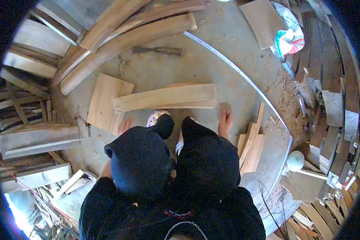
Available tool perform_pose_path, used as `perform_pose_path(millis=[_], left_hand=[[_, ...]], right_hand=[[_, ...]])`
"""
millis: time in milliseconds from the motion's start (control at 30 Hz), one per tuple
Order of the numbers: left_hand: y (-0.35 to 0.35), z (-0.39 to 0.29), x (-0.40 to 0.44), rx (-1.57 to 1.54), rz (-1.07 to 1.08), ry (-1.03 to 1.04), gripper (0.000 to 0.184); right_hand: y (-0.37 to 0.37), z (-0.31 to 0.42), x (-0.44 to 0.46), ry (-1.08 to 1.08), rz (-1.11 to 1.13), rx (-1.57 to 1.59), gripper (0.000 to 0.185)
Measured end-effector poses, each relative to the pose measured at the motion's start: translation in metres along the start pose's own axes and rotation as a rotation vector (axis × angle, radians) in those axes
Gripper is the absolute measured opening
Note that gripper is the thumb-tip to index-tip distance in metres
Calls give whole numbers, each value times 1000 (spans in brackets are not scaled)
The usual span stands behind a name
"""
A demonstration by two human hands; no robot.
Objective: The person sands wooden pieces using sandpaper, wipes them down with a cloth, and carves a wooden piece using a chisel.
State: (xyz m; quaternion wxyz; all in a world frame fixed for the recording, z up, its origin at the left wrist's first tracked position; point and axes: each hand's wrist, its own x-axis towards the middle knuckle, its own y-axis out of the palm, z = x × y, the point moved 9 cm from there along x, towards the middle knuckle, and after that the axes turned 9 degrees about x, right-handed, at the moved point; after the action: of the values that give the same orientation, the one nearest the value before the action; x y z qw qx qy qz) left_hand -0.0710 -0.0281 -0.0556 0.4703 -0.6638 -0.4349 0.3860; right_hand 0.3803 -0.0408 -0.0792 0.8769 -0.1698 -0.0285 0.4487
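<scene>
Largest first: concrete floor (164, 70) is the working surface, with everything low down on it and the person squatting, knees drawn up, on the near side of the pale timber (168, 97), which serves here as landmark. Right of the timber, well apart, a plank stack (332, 76); pieces lie roughly along one another, presumably for storage. Beyond its left half, curved logs (124, 43) lie side by side, their bend likely making them awkward to pack tightly. The timber itself lies crosswise just ahead of the pale shoes (156, 118), long side toward the person, probably so both ends are within arm's reach. Its left end overlaps a square board (107, 102), which seems to serve as a rest under that end. Short boards (255, 148) sit right of the timber and nearer the body, perhaps kept aside. A measuring tape (244, 76) curves from beyond the timber round its right side, extended, apart from it. Dark stick (158, 51) on the floor beyond the timber. Right hand (225, 120): just off the timber's right end, fingers loose, nothing held. Left hand (125, 126): near the timber's left end, beside the square board; blurred, so grip or contact cannot be told.
</scene>
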Motion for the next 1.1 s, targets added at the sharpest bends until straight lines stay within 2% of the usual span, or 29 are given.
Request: perform_pose_path(millis=[100, 167, 200, 267, 367, 500, 600, 767, 867, 900, 967, 1100], left_hand=[[15, 8, -94, -161, 223, -49, 68], [37, 3, -165, -317, 401, -113, 65], [44, -3, -202, -419, 486, -147, 64], [58, -20, -267, -610, 584, -221, 61], [72, -47, -335, -859, 613, -307, 57], [86, -62, -373, -1070, 504, -382, 53], [101, -60, -388, -1090, 424, -477, 50], [92, -59, -402, -905, 590, -853, 41], [92, -54, -397, -754, 634, -810, 36], [95, -57, -399, -710, 651, -786, 35], [104, -58, -407, -658, 669, -792, 35], [114, -55, -408, -553, 749, -785, 36]], right_hand=[[-23, -1, -22, 25, 5, 37, 32], [-58, -117, -39, 321, 124, 135, 40], [-72, -134, -59, 392, 157, 88, 40], [-101, -116, -96, 422, 209, -70, 40], [-126, -86, -125, 385, 317, -245, 40], [-113, -32, -133, 249, 463, -403, 40], [-81, 11, -129, 153, 558, -474, 40], [-22, 71, -94, -150, 692, -587, 41], [16, 114, -55, -329, 716, -630, 41], [21, 129, -38, -322, 717, -635, 41], [40, 171, -5, -503, 714, -669, 41], [98, 227, 72, -720, 721, -682, 42]])
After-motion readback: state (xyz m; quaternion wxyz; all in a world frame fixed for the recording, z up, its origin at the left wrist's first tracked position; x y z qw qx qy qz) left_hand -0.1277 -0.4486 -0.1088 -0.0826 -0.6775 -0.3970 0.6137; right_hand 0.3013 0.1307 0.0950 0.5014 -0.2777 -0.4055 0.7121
